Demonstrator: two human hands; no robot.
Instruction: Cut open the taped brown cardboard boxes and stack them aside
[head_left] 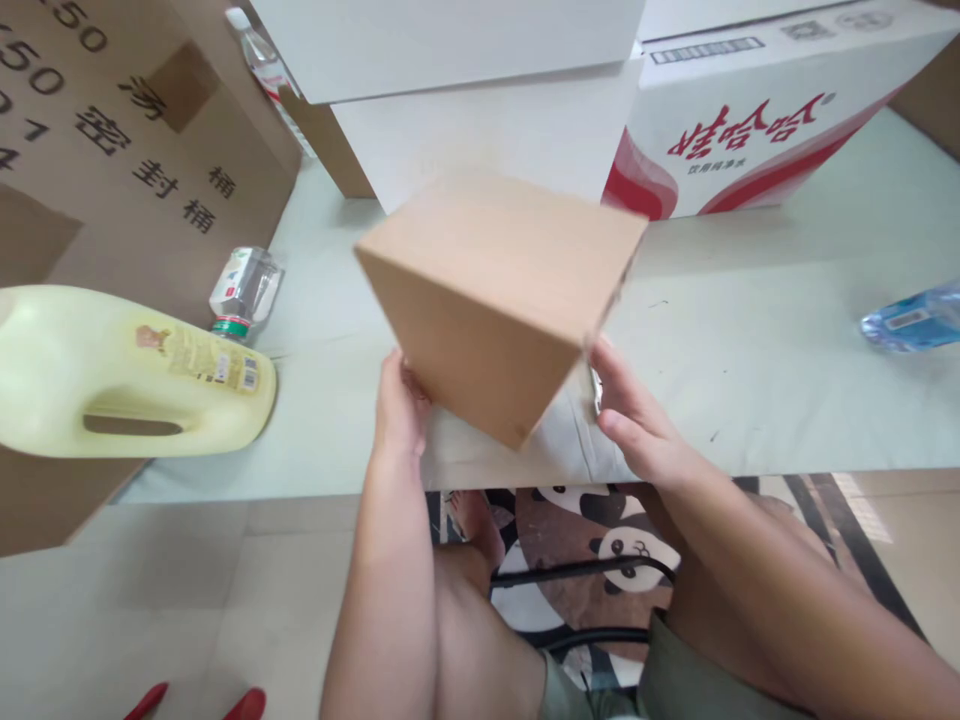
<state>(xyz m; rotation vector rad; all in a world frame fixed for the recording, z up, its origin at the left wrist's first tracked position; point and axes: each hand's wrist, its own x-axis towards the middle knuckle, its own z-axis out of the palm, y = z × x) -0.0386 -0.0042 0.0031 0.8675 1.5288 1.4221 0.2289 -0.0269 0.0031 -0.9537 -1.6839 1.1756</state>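
Carton sits mid-feed, tilted, one corner towards me, over the table; I can't tell whether it touches. At its eight o'clock, the left hand grips the lower edge. At four, the right hand has fingertips by the side edge and a small pale thing near the thumb; how much of the carton it bears, I can't tell. I'd judge the carton light, stiff and dry, hardly slippery, though its corners could dent; I'd hold it low on opposite sides. The table's top looks pale green, slightly creased. From my feed's centre: jug at nine, printed box at ten, red-lettered box at two, blue bottle at three, panda mat at five, tiled floor at eight.
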